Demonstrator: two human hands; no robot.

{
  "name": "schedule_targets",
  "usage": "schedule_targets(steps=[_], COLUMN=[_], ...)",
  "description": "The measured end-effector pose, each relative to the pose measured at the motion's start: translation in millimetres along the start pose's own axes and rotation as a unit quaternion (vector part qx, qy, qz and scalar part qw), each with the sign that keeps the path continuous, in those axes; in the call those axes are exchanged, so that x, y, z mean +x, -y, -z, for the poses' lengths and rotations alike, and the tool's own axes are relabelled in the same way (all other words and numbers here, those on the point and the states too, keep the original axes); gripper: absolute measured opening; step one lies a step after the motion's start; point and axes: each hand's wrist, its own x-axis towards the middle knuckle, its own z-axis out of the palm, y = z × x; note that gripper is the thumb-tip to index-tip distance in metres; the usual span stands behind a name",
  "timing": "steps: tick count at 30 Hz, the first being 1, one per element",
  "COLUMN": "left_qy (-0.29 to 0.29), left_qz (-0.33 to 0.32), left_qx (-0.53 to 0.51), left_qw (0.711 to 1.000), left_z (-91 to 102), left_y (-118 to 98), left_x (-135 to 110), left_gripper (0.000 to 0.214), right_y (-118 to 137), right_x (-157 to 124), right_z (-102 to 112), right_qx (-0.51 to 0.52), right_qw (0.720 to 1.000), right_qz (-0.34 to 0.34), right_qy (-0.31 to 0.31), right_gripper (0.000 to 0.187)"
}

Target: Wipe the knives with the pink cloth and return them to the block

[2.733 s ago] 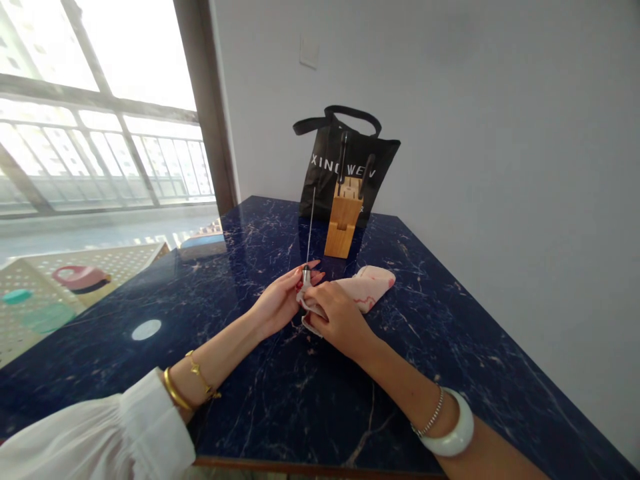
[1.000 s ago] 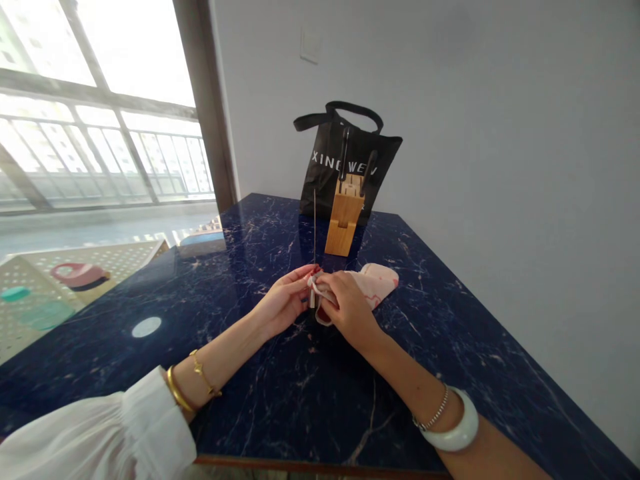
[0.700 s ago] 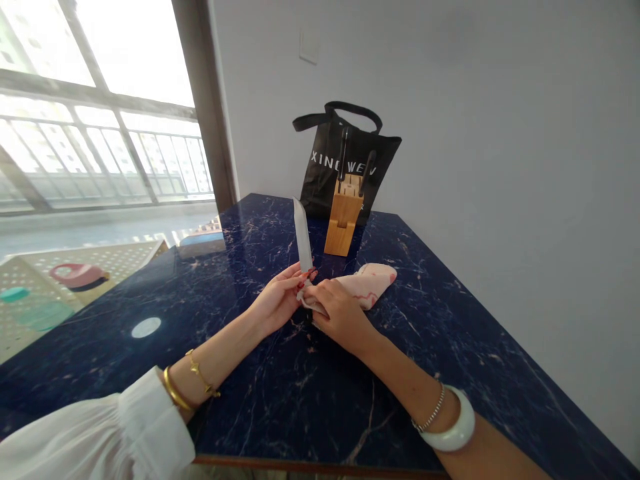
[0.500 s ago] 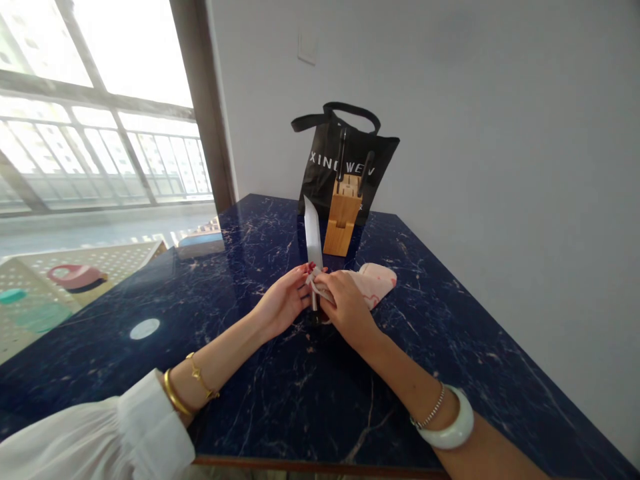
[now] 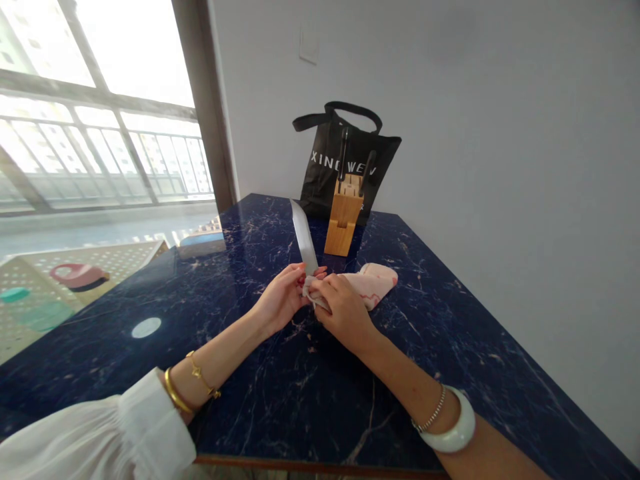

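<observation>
A kitchen knife [image 5: 303,237] stands in my hands, its broad steel blade leaning up and to the left, its handle hidden. My left hand [image 5: 283,300] grips the knife low down near the blade's base. My right hand [image 5: 343,313] pinches a pale pink patterned cloth [image 5: 373,287] around the base of the blade. The rest of the cloth trails right and lies on the table.
Behind my hands stands a wooden knife block [image 5: 343,227] holding dark-handled knives, in front of a black tote bag [image 5: 345,160]. The dark blue marble table [image 5: 280,407] ends at a wall on the right and a window on the left.
The blade has turned its flat face toward me and leans further left. The handle, visible earlier below my hands, is now hidden. My right hand still holds the cloth at the blade's base.
</observation>
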Motion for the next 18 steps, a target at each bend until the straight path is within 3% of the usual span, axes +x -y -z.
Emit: schedule_targets(steps=[6,10,13,18], left_qy=[0.001,-0.054,-0.108,-0.131], left_qz=[-0.037,-0.044,-0.072,-0.145], left_qx=[0.037,0.101,0.221,0.378], left_qw=[0.999,0.992,0.967,0.905], left_z=[-1.0,4.6,8.6,8.6], left_y=[-2.0,-9.3,-14.3,-18.5], left_x=[0.8,3.8,5.6,8.8], left_gripper=[0.008,0.017,0.019,0.020], right_y=[0.2,5.3,6.7,5.7], right_x=[1.2,0.0,-1.3,-1.5], right_z=[2.0,2.1,2.7,3.3], right_qx=[0.013,0.004,-0.002,-0.012], right_qw=[1.000,0.999,0.999,0.998], right_qz=[0.002,0.024,0.030,0.040], right_qy=[-0.009,0.021,0.034,0.039], right_gripper=[0.024,0.023,0.024,0.026])
